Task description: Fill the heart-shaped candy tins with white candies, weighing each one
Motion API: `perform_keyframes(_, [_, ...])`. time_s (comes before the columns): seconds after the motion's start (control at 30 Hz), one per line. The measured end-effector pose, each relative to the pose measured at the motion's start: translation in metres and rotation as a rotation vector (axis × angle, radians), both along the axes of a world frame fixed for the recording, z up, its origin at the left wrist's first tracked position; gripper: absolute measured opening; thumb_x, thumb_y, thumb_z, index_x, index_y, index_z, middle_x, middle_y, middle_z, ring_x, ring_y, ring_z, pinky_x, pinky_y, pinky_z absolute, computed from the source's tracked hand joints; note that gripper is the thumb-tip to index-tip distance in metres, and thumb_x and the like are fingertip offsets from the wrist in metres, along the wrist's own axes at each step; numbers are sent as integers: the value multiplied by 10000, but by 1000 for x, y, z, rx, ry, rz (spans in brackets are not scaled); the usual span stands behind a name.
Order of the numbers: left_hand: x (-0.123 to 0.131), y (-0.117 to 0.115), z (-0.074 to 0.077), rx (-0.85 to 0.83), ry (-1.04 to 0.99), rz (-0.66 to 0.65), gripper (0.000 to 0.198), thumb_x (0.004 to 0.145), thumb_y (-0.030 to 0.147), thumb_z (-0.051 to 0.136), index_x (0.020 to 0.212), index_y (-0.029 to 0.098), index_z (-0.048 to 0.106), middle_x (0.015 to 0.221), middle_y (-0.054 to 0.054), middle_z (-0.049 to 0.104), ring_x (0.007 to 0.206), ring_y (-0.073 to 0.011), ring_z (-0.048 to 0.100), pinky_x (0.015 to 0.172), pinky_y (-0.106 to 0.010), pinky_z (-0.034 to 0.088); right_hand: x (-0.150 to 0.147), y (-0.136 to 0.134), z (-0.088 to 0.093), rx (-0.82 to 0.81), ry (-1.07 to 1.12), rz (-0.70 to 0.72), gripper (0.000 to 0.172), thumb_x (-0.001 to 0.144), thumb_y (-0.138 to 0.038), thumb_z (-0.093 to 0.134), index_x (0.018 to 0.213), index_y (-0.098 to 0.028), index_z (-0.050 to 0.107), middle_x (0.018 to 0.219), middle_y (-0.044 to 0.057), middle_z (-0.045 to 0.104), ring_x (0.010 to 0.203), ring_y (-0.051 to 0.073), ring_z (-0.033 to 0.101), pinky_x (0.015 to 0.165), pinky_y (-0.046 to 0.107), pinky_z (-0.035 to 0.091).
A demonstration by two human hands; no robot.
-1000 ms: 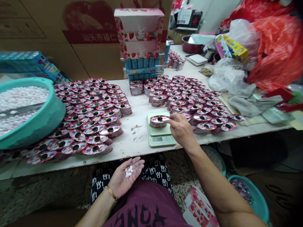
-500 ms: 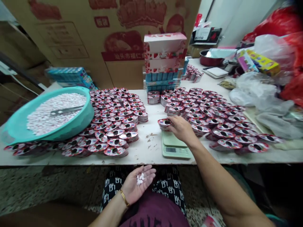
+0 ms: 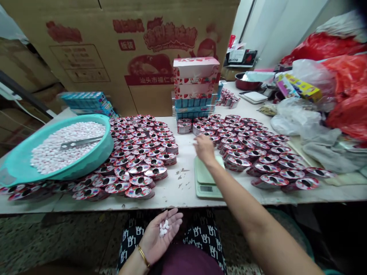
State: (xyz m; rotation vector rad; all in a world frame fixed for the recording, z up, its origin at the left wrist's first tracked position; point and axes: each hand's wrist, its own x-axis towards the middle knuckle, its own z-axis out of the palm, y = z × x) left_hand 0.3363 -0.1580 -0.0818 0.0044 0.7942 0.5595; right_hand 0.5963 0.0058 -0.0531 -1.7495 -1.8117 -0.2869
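My left hand (image 3: 160, 233), palm up with fingers stretched, holds several small white candies (image 3: 164, 228) in its cupped palm over my lap. My right hand (image 3: 204, 149) is above the back of a pale green digital scale (image 3: 202, 172), close to the left edge of the right-hand group of small oval containers (image 3: 239, 162). Motion blurs its fingers, and I see no container between them. Each container has a red printed top with a dark round hole. Another group of oval containers (image 3: 156, 172) stands on the left.
At the left, a turquoise basin (image 3: 107, 147) of white candies holds a metal scoop (image 3: 83, 142). Strawberry-printed boxes (image 3: 196, 78) stand stacked before a big cardboard carton (image 3: 109, 91). Plastic bags (image 3: 298, 118) and a dark red pan (image 3: 243, 82) lie at the right.
My right hand has moved slightly left, and the oval container it held no longer shows in its fingers. My left hand still carries the candies. The camera view has shifted a little.
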Motion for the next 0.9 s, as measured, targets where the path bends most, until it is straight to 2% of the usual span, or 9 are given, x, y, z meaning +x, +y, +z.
perform_keyframes(0.03, [0, 0, 0, 0, -12, -2, 285, 773, 217, 471, 977, 45, 569, 931, -151, 638, 826, -177, 608, 726, -234, 467, 23, 0, 0, 38, -52, -100, 155, 789, -225, 457, 780, -134, 583, 901, 119, 542, 891, 189, 441, 741, 323, 351])
perform_keyframes(0.13, [1, 2, 3, 23, -77, -16, 285, 785, 227, 450, 967, 50, 579, 944, -148, 635, 856, -185, 599, 759, -249, 457, 73, -1, -1, 32, -105, -98, 222, 796, -232, 450, 628, -138, 562, 891, 109, 541, 920, 186, 413, 737, 326, 321])
perform_keyframes(0.23, [3, 6, 7, 68, -155, 0, 298, 796, 230, 429, 993, 56, 570, 1022, -150, 605, 954, -201, 557, 849, -286, 416, 80, -13, 7, 8, -160, -32, 142, 772, -198, 493, 655, -157, 562, 948, 85, 547, 926, 183, 420, 755, 325, 312])
perform_keyframes(0.37, [9, 13, 13, 90, -215, 66, 303, 800, 223, 417, 1014, 55, 550, 1117, -157, 549, 1107, -222, 439, 944, -327, 338, 47, -56, 33, -100, -307, 27, 118, 783, -206, 465, 795, -146, 566, 1008, 109, 527, 839, 186, 458, 710, 310, 330])
perform_keyframes(0.47, [17, 18, 18, 100, -226, 92, 318, 799, 230, 411, 1019, 33, 529, 1145, -182, 519, 1157, -227, 378, 956, -340, 323, 26, -94, 44, -201, -363, 109, 122, 781, -194, 453, 786, -154, 569, 976, 104, 539, 828, 191, 467, 705, 308, 337])
perform_keyframes(0.6, [28, 19, 24, 100, -240, 64, 346, 790, 242, 419, 1048, 27, 503, 1185, -191, 482, 1170, -234, 359, 957, -347, 318, 14, -126, 37, -239, -320, 129, 122, 784, -182, 450, 794, -155, 569, 1006, 108, 541, 877, 202, 480, 739, 324, 360])
perform_keyframes(0.73, [34, 13, 19, 108, -259, 44, 359, 801, 263, 397, 1070, 47, 498, 1187, -165, 489, 1161, -233, 372, 960, -361, 306, -26, -158, 31, -118, -142, 149, 221, 806, -199, 423, 999, -155, 521, 1086, 125, 503, 1013, 233, 425, 817, 382, 361])
perform_keyframes(0.83, [38, 8, 11, 113, -249, 11, 381, 811, 284, 379, 1109, 71, 484, 1190, -144, 492, 1151, -219, 387, 956, -350, 305, -75, -187, 24, -257, -101, 449, 288, 800, -151, 408, 1081, -142, 474, 989, 109, 543, 917, 198, 469, 787, 339, 395])
perform_keyframes(0.9, [39, 4, 5, 117, -241, -18, 414, 815, 302, 370, 1151, 75, 453, 1216, -149, 468, 1161, -213, 375, 958, -342, 297, -100, -201, 17, -363, -98, 518, 300, 783, -121, 419, 1080, -114, 466, 972, 114, 540, 905, 201, 469, 776, 336, 402])
